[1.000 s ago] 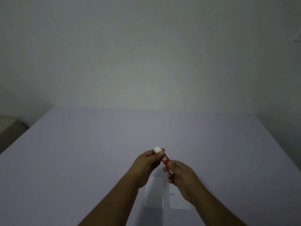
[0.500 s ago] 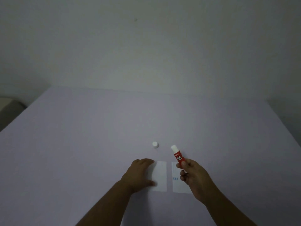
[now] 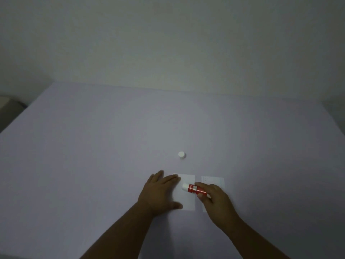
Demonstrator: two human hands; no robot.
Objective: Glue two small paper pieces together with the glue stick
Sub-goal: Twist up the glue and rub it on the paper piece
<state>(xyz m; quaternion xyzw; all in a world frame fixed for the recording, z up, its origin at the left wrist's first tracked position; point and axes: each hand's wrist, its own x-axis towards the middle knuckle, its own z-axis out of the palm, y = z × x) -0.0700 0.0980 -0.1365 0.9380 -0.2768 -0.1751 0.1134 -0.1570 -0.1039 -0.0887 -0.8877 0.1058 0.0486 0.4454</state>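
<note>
Two small white paper pieces lie side by side on the lilac table (image 3: 93, 165). My left hand (image 3: 158, 193) lies flat with spread fingers on the left edge of the left paper (image 3: 187, 200), pressing it down. My right hand (image 3: 214, 199) grips the red glue stick (image 3: 195, 188), tilted leftward with its white tip over the left paper's middle. The right paper (image 3: 214, 181) is partly hidden under my right hand. The white cap (image 3: 181, 154) stands alone on the table just beyond the papers.
A pale wall (image 3: 168, 43) rises behind the table's far edge. At the far left, beyond the table's edge, a grey object (image 3: 7, 107) shows.
The cap was taken off and set down on the table. My left hand came down flat on the left paper. My right hand tipped the glue stick down and left onto that paper.
</note>
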